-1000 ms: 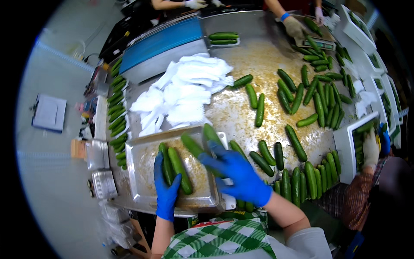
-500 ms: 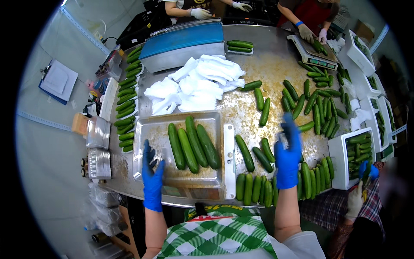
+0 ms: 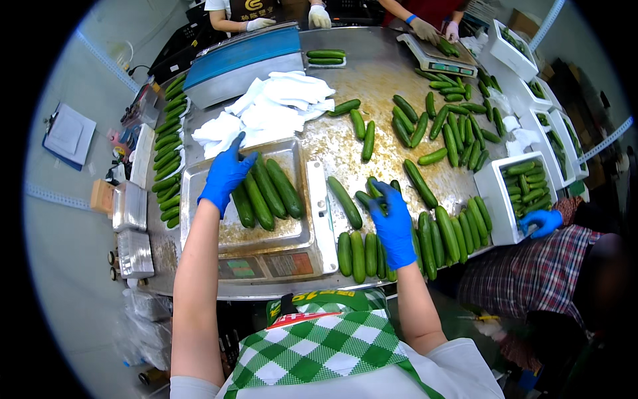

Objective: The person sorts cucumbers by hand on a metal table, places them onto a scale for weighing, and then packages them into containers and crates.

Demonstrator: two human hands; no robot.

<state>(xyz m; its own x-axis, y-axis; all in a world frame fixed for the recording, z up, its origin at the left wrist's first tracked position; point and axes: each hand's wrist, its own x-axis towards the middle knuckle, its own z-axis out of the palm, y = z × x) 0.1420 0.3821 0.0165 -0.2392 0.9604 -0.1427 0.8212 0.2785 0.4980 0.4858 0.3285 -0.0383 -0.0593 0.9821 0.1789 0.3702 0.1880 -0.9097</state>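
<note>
Several long green cucumbers lie side by side in a shallow metal tray on a weighing scale. My left hand, in a blue glove, is over the tray at the cucumbers' far left ends, fingers apart; whether it touches them I cannot tell. To the right of the scale, my blue-gloved right hand reaches over loose cucumbers with its fingers spread. It partly covers a small cucumber and the row of cucumbers along the near table edge.
White cloths lie beyond the tray, beside a blue-topped machine. Packed cucumbers line the left edge. More cucumbers and white foam boxes are at right. Co-workers stand across the table and at right; one handles cucumbers at another scale.
My left hand has moved forward to the far ends of the cucumbers in the tray. My right hand has come left and nearer, over the loose cucumbers. The view has shifted.
</note>
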